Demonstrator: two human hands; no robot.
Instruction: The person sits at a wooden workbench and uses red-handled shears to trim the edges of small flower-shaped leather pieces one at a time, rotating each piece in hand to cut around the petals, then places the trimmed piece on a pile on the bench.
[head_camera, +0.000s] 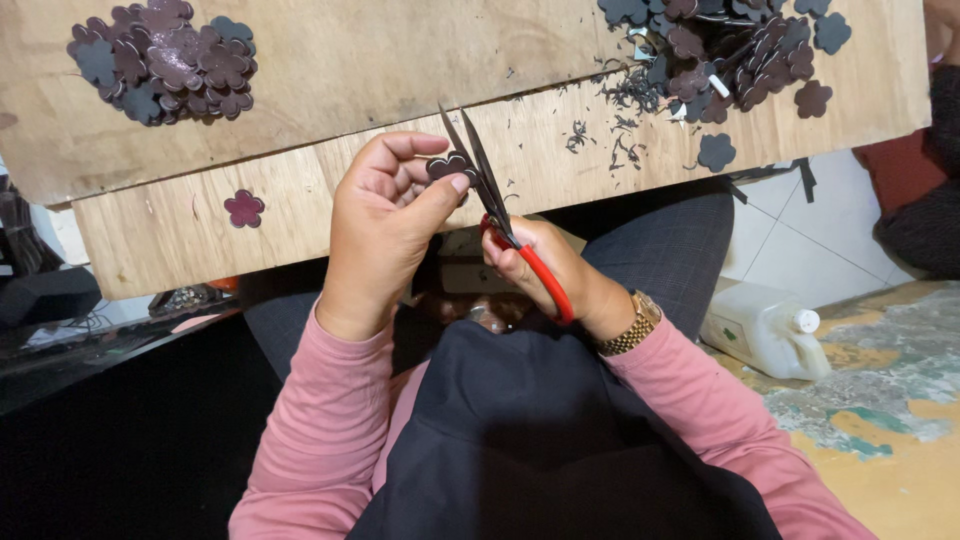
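Bench (330, 90) beyond both hands, flower piles at its far corners | jug (765, 328) on floor right of right hand | left hand (385, 225) pinching a dark flower (448, 165) between thumb and fingers | right hand (555, 270) gripping red-handled scissors (500, 215), blades parted, touching the flower

Flower cutouts lie in one pile (165, 58) left and another pile (735, 50) right on the board (330, 190).
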